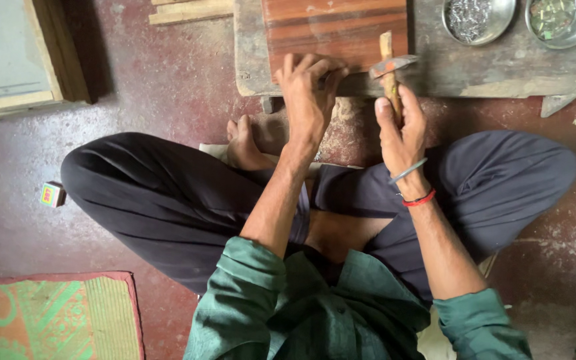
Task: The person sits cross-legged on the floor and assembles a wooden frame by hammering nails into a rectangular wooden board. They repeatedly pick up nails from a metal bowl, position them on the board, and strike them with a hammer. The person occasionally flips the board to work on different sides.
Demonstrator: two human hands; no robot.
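1. A person sits cross-legged on the floor (168,87) in a green shirt and dark trousers, a bare foot (243,143) tucked just below the low tabletop (501,73); a woven mat (55,317) lies at the near left, and a small box (52,195) sits on the floor beside the left knee
2. The right hand (400,137), with a metal bangle and red thread at the wrist, has its grip closed around the wooden handle of a hammer (391,70); the hammer stands nearly upright, its metal head level with the tabletop's near edge
3. The left hand (309,93) rests fingers spread on the near edge of a reddish plank (335,27), pressing it down; whether it pinches anything I cannot tell
4. The plank lies flat on the tabletop, just left of the hammer head
5. Farther right stand two metal bowls: one (479,19) with small grey metal bits, the other (565,20) with greenish scraps
6. At far left a framed board (15,53) lies on the floor; wooden strips (191,10) lie beyond
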